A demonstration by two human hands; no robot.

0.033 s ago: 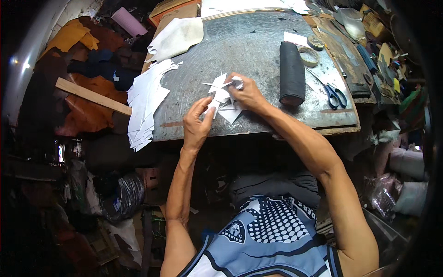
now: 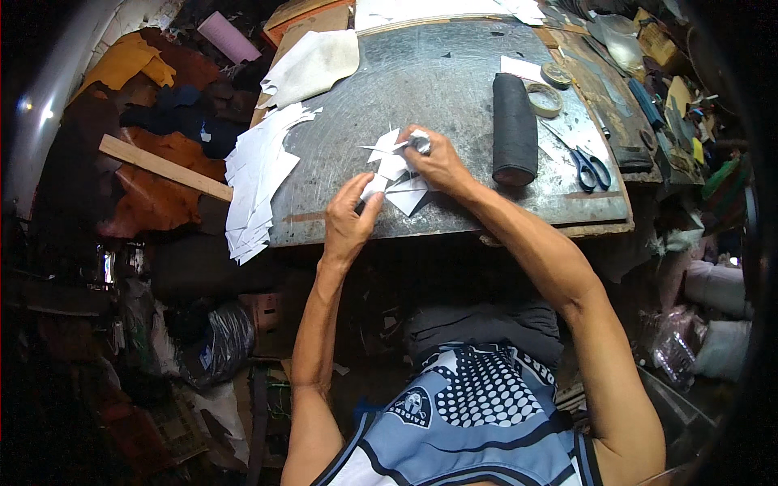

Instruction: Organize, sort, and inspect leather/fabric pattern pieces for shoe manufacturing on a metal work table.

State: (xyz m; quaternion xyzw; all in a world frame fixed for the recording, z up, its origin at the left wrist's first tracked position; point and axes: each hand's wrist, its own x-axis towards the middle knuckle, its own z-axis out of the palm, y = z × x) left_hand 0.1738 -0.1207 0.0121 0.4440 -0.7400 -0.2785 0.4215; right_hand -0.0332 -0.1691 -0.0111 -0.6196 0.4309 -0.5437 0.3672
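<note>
A: Where are the white cut pieces (image 2: 399, 180) now?

B: They lie in a small loose heap on the grey metal tabletop (image 2: 454, 97), to the left of the black roll (image 2: 515, 130) and nearer to the person than it. The left hand (image 2: 348, 219) presses the near edge of the heap, fingers (image 2: 366, 194) close together and pinching one piece. The right hand (image 2: 433, 158) sits on the far side of the heap, fingers curled around something small and pale; what it is, I cannot tell

A: So which step is it?

B: I judge it is sorting or working on one piece from the heap. The next move needs a steady hold by the left hand, so only one piece lifts

A: And around?

B: Far left of the black roll, a big stack of white pieces (image 2: 255, 182) hangs over the tabletop edge. Right of the roll lie blue-handled scissors (image 2: 587, 166) and a tape ring (image 2: 545, 99)
</note>
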